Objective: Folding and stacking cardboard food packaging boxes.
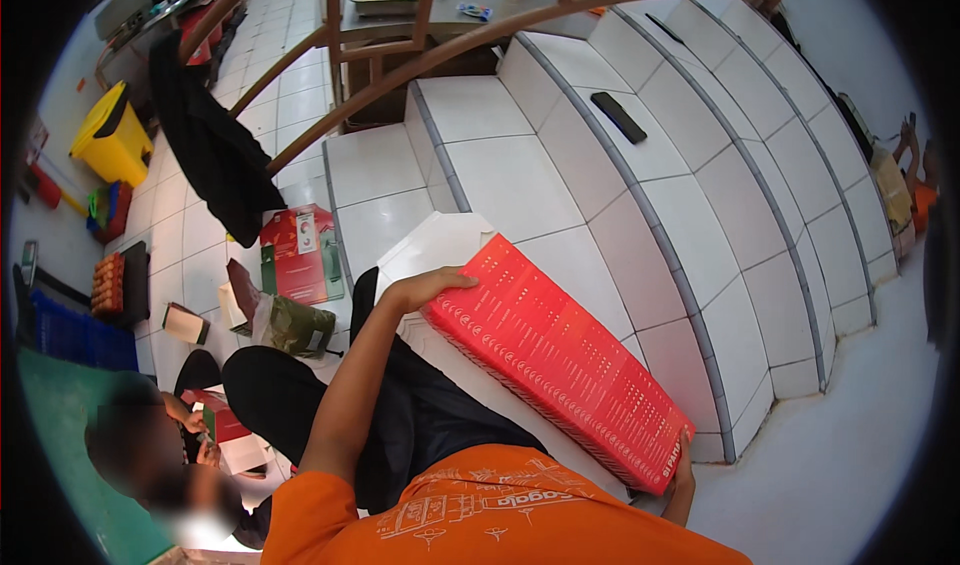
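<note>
A long red cardboard box with rows of pale print rests slantwise in front of me, over the lowest tiled step. At its far left end a white flap stands out. My left hand grips that end, thumb on the top face and the other fingers hidden beneath. Around the near right end curls my right hand, its fingertips on the box's edge and most of the palm out of sight. Both hands hold the box at once.
White tiled steps rise ahead, with a black oblong object on one. A brown metal railing carries a black cloth. At left are a flat red-green carton, a yellow bin and another person's hands with a box.
</note>
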The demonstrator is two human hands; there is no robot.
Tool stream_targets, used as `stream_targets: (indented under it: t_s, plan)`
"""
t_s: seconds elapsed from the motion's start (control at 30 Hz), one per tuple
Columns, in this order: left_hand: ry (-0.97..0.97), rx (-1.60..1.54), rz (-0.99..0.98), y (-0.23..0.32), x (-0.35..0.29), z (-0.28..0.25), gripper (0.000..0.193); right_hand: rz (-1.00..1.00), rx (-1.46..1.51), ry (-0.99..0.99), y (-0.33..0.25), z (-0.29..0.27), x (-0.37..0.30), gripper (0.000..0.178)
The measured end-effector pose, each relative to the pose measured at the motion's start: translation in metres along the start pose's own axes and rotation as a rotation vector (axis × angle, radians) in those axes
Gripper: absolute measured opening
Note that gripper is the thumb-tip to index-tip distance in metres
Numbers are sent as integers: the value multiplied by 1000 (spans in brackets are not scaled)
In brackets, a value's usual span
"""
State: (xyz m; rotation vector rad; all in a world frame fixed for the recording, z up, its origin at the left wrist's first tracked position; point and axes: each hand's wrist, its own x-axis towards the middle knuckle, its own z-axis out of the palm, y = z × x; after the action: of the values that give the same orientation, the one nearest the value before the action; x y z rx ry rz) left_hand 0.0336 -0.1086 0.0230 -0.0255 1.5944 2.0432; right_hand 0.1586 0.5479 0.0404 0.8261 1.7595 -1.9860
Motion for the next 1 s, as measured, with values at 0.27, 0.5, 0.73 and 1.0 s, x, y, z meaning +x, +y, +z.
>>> stream_targets:
  t_s: [0.27,0.5,0.73,1.0]
  plan:
    - [-67,-118,-8,7,9,12,60,5,12,-26,-5,11,3,72]
    - [-42,46,-1,-5,15,-20,60,-48,80,-28,-13,29,8,72]
    - [122,111,71,46,-37,-24,41,-215,237,-88,-24,95,26,72]
    - [580,1022,298,309,-201,1,32,-507,499,-491,-39,267,61,72]
